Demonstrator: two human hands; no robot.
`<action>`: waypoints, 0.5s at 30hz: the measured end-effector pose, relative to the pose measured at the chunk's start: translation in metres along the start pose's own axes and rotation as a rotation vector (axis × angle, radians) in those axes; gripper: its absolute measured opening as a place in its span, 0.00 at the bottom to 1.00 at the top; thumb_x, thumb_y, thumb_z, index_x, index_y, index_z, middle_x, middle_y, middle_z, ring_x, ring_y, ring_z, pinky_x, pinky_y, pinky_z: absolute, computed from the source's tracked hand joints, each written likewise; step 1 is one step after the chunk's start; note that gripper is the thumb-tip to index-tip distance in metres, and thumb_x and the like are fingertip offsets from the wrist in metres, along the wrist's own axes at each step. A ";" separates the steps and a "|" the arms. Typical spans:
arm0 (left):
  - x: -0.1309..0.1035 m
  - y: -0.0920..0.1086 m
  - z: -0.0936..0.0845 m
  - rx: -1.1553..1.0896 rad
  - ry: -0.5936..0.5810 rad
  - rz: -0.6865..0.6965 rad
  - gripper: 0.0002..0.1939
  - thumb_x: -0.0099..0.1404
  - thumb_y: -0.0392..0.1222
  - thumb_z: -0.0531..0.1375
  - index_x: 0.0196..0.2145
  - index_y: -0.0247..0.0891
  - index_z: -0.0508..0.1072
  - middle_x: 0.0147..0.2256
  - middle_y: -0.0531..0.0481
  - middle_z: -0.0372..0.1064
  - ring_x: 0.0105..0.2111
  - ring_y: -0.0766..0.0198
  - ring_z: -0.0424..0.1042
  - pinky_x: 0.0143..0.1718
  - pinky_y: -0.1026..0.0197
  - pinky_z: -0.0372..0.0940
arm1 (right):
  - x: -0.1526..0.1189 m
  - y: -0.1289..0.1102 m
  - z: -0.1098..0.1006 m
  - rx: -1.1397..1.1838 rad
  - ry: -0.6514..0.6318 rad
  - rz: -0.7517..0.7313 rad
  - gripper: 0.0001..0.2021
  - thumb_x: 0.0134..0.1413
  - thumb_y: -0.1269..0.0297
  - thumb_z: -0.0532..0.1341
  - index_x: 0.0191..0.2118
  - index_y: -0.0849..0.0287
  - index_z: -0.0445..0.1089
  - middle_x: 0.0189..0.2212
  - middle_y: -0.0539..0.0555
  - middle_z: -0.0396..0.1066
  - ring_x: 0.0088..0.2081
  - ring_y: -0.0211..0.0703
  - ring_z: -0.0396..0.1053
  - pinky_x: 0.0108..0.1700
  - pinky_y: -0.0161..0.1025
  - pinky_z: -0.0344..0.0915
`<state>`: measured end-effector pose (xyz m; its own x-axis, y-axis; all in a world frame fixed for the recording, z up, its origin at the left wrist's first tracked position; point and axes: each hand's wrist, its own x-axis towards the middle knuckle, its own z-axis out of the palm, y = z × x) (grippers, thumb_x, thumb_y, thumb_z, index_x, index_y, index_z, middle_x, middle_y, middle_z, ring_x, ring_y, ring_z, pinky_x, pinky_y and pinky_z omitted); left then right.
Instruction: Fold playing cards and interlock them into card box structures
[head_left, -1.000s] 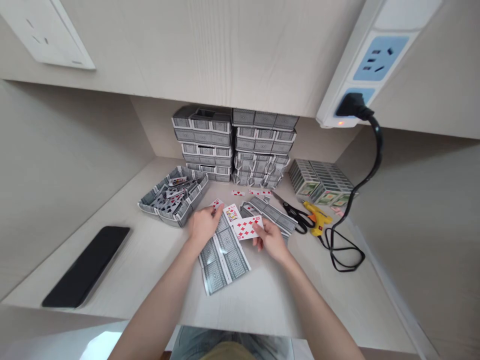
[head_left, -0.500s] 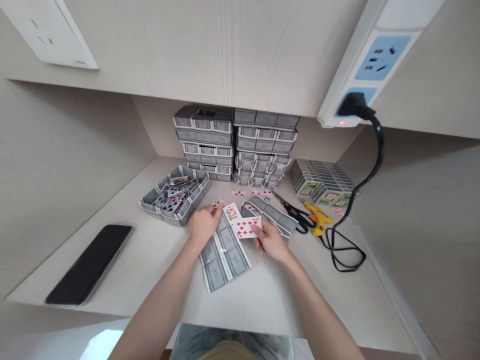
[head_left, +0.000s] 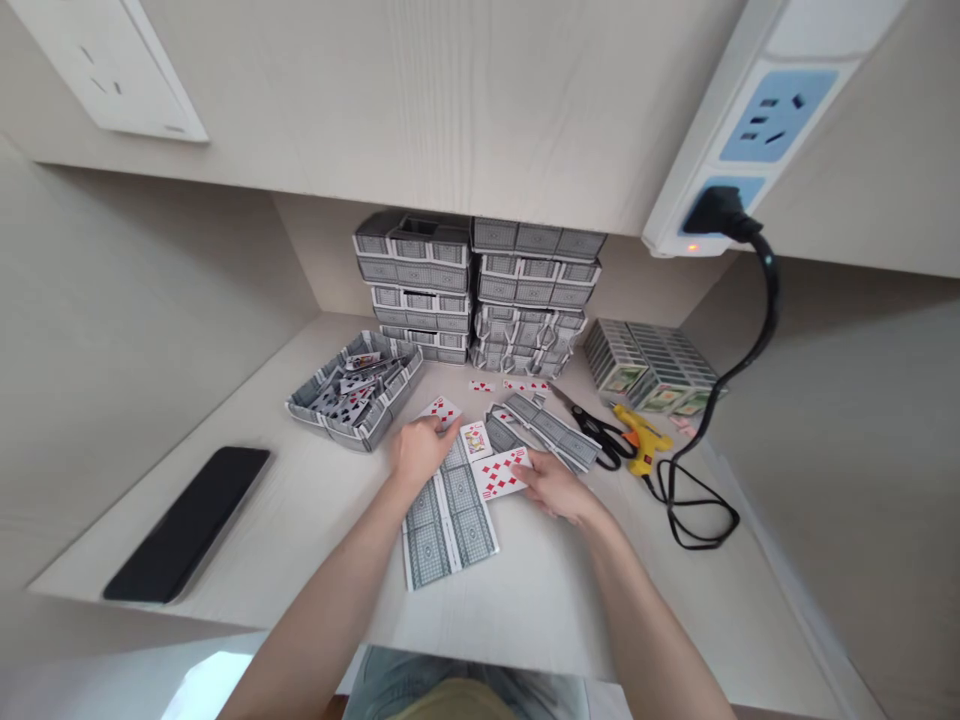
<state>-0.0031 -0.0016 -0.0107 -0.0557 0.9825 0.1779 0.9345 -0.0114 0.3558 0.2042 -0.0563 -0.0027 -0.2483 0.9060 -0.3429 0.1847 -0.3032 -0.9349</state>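
A panel of joined cards (head_left: 450,525), grey backs up, lies in front of me. My left hand (head_left: 421,452) is closed at its upper left, pinching a red-suited card (head_left: 442,410). A jack of diamonds (head_left: 475,440) lies face up at the panel's top edge. My right hand (head_left: 551,482) grips the right end of a ten of diamonds (head_left: 501,474), whose left part reaches the panel's right edge. Folded grey card strips (head_left: 551,432) lie just beyond my right hand.
A card-made tray (head_left: 360,430) with loose cards stands at the left, near a black phone (head_left: 187,525). Stacked card boxes (head_left: 536,280) rise behind. Scissors (head_left: 600,432), a yellow glue gun (head_left: 641,440), its cable and card packs (head_left: 652,365) are right.
The ten of diamonds has tilted, its right end now higher. The panel has turned slightly, and more of the card at my left hand shows. The whole view has shifted a little.
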 end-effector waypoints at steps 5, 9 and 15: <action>0.002 -0.001 -0.001 -0.060 0.007 -0.007 0.28 0.58 0.62 0.45 0.22 0.38 0.72 0.24 0.47 0.72 0.27 0.63 0.69 0.26 0.64 0.53 | -0.001 -0.001 -0.001 0.016 -0.038 0.027 0.11 0.47 0.55 0.57 0.30 0.58 0.62 0.10 0.39 0.49 0.10 0.27 0.42 0.09 0.26 0.39; 0.002 -0.002 0.000 -0.063 0.016 0.006 0.28 0.58 0.62 0.45 0.22 0.38 0.72 0.24 0.47 0.71 0.26 0.63 0.69 0.26 0.64 0.52 | -0.003 -0.005 -0.001 0.049 -0.055 0.021 0.12 0.47 0.55 0.58 0.30 0.58 0.61 0.11 0.39 0.49 0.11 0.27 0.42 0.09 0.26 0.38; 0.002 -0.003 0.002 -0.078 0.046 0.011 0.28 0.57 0.62 0.45 0.20 0.37 0.71 0.22 0.48 0.70 0.25 0.64 0.68 0.24 0.64 0.50 | -0.002 -0.006 -0.002 0.049 -0.089 0.049 0.13 0.47 0.54 0.58 0.31 0.59 0.62 0.12 0.39 0.48 0.11 0.26 0.42 0.09 0.26 0.37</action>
<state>-0.0047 0.0008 -0.0134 -0.0632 0.9727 0.2234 0.9049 -0.0386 0.4240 0.2060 -0.0559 0.0041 -0.3238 0.8606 -0.3932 0.1523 -0.3627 -0.9194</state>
